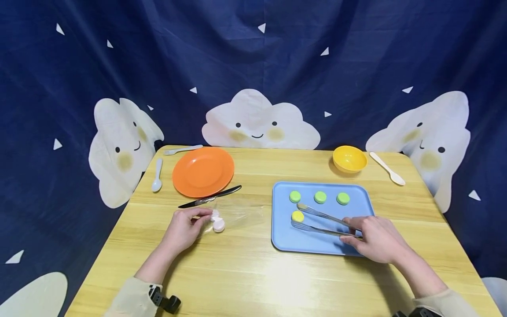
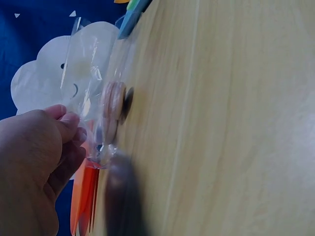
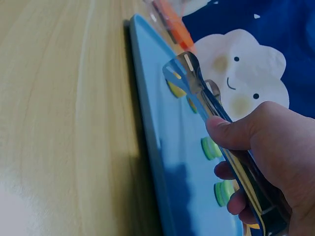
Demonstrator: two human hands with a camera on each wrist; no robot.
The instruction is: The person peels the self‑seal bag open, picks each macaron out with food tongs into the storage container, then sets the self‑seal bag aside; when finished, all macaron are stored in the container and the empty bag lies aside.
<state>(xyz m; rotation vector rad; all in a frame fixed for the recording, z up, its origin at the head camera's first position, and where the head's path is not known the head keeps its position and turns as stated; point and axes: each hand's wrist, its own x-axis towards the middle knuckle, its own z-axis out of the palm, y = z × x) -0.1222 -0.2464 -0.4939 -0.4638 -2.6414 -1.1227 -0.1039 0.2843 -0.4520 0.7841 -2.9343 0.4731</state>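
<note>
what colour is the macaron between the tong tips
Yellow: the macaron sits between the tongs tips, clearest in the head view.

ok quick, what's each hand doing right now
Left hand: pinches a clear plastic bag with pink round macarons inside.
Right hand: grips metal tongs, tips around a yellow macaron.
</note>
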